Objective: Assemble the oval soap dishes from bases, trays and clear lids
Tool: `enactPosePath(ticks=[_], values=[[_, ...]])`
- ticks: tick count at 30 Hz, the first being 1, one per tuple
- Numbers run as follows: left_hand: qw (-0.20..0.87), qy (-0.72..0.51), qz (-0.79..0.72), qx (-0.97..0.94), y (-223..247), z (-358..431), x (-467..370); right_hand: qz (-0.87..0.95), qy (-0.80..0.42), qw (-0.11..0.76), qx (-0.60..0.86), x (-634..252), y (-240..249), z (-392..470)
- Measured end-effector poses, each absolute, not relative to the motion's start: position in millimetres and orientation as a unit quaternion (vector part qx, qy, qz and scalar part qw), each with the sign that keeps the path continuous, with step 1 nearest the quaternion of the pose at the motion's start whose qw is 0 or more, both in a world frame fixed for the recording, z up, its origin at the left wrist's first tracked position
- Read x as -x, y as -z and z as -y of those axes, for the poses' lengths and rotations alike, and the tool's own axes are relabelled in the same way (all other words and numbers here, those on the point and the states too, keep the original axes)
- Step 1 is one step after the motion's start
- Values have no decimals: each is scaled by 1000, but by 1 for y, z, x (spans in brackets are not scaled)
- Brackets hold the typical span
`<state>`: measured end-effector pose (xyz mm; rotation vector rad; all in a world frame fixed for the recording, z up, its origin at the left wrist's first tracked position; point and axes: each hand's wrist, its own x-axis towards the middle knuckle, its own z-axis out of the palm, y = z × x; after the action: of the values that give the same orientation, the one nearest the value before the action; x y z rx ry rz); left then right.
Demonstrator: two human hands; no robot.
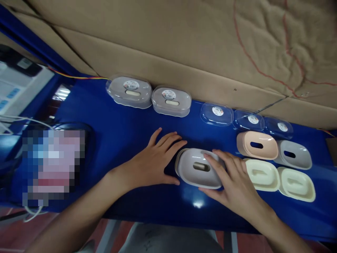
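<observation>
My right hand grips the right end of a grey oval soap dish, thumb at the near edge and fingers over the far rim. Through the slot in its middle a pale strip shows, and a lighter layer shows under its left rim. My left hand is just left of that dish, fingers spread, holding nothing. Right of my right hand are a peach slotted tray, a grey slotted tray and two cream dish bases with shallow hollows.
Two soap dishes under clear covers stand along the back, beside three clear lids with round stickers. A brown paper-covered wall rises behind the blue table. A pixelated screen and white cables lie on the left.
</observation>
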<state>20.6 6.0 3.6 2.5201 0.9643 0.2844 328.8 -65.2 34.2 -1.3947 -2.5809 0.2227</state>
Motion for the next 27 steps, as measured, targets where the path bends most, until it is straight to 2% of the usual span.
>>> enactPosePath(ticks=[13,23,27], values=[[277,-127,-292,-906,-5,0,-30,875,-56,63,477,-321,-26,67],[269,-134,-277,-913,-8,4,-34,883,29,46,465,-309,-31,71],[268,-125,-281,-913,-11,5,-34,891,-23,37,451,-312,-30,70]])
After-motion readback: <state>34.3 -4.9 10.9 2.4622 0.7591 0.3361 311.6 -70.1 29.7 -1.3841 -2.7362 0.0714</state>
